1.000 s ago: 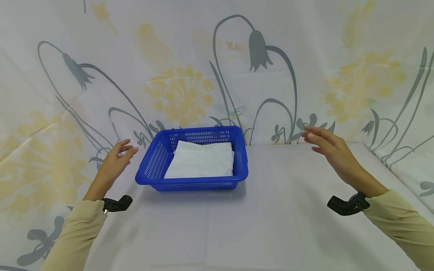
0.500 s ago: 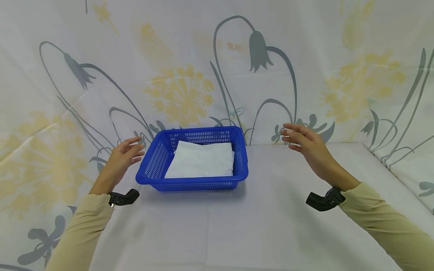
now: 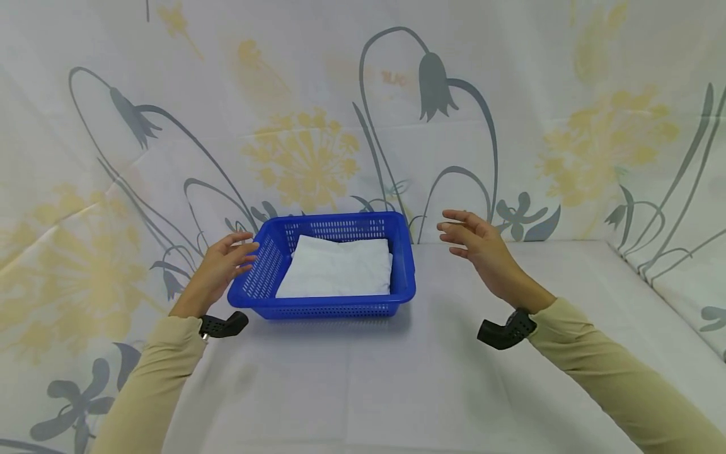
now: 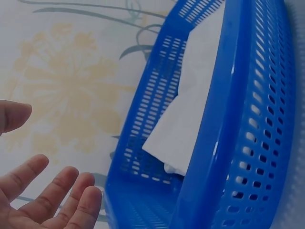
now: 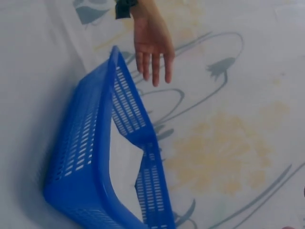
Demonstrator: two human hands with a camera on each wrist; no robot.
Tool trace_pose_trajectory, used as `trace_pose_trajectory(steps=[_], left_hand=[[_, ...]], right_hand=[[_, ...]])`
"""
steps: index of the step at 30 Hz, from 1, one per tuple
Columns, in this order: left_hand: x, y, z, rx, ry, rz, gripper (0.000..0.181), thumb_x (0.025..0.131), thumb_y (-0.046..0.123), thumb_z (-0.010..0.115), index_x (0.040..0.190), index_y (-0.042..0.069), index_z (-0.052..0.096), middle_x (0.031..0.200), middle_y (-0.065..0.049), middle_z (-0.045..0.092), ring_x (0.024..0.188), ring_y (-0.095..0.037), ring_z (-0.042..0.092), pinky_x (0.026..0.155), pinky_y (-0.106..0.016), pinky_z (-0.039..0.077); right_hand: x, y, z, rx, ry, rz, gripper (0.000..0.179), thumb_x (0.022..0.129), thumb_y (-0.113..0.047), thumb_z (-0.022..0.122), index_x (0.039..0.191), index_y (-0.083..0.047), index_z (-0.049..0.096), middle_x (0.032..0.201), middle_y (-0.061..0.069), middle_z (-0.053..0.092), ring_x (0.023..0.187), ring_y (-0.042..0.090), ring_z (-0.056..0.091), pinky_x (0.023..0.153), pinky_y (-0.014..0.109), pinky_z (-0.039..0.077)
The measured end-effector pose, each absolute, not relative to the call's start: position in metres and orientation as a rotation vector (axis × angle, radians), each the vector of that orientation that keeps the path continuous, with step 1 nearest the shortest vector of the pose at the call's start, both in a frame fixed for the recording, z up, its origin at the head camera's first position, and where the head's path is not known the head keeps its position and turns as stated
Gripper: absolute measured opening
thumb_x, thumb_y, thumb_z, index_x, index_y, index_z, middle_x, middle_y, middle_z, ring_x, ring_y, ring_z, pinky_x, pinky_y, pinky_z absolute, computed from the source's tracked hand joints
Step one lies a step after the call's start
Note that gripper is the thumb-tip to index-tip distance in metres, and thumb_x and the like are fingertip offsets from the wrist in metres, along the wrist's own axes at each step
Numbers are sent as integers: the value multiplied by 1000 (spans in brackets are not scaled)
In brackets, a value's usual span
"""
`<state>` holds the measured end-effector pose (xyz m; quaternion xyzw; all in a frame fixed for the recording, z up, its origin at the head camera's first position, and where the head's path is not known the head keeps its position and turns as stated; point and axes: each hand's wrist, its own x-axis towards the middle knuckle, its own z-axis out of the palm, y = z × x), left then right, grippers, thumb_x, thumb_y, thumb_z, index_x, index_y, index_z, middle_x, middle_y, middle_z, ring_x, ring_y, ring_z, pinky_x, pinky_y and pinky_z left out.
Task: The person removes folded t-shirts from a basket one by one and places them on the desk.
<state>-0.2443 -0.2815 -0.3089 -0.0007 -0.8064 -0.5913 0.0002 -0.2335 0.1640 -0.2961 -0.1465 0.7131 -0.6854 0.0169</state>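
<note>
A blue perforated plastic basket [image 3: 334, 309] stands on the white-covered table. Inside it lies a folded white cloth [image 3: 340, 271], seen partly behind the rim in both wrist views. My left hand [image 3: 221, 268] hovers by the basket's left end with fingers loosely extended; in the left wrist view that hand [image 4: 52, 195] holds nothing. To the right of the basket, apart from it, my right hand [image 3: 482, 252] is raised with relaxed fingers and holds nothing. The right wrist view shows the left hand [image 5: 153, 40] beyond the basket's far end, while the right hand is almost wholly out of that frame.
A white cover [image 3: 351, 391] spreads over the table around the basket. Behind and to both sides rises a pale cloth backdrop with grey and yellow flower prints [image 3: 309, 157]. Each wrist carries a black band camera [image 3: 507, 329].
Both hands have moved inward toward the basket, the right hand a long way leftward, the left hand a little rightward. The basket and the cloth stay where they were.
</note>
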Motion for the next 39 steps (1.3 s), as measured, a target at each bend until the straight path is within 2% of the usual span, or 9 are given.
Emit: trace_pose_trajectory(steps=[5,10,17,24,31,39], left_hand=[[-249,-276,-316,-9,-2541,-1869,61,100,29,55,148,-1,31,141,-24,41,113,-24,50,101,-40,40],[-255,-269,-323,5,-2562,-1842,60,99,25,55,147,-3,31,138,-26,44,113,-27,49,104,-47,36],[-261,-263,-333,35,-2619,-1800,63,98,24,57,148,-3,30,137,-27,43,120,-38,44,103,-49,36],[-264,-256,-337,60,-2646,-1793,64,98,23,58,149,-2,29,139,-27,42,123,-40,43,104,-50,35],[-268,-252,-340,69,-2681,-1790,64,97,22,59,149,-2,29,141,-27,41,127,-44,41,104,-50,35],[-274,-253,-345,76,-2746,-1774,64,97,19,59,149,-2,28,143,-28,36,128,-44,38,103,-52,35]], right_hand=[[-239,152,-300,-404,2209,-2112,53,99,-27,56,142,-1,39,132,13,47,115,24,48,104,47,33],[-246,139,-305,-351,2205,-2103,54,98,-25,58,142,0,39,131,18,48,116,29,47,104,50,33],[-255,122,-312,-359,2170,-2082,50,97,-21,59,140,-2,41,132,23,49,124,38,44,104,52,33],[-258,107,-317,-374,2156,-2043,50,96,-17,60,140,-1,42,126,19,53,124,36,46,105,51,33],[-263,94,-322,-371,2117,-2045,53,95,-14,62,142,-2,41,128,21,52,123,35,47,106,52,31],[-270,78,-326,-333,2134,-2008,56,92,-11,64,143,-5,41,132,19,50,121,31,50,104,49,35]])
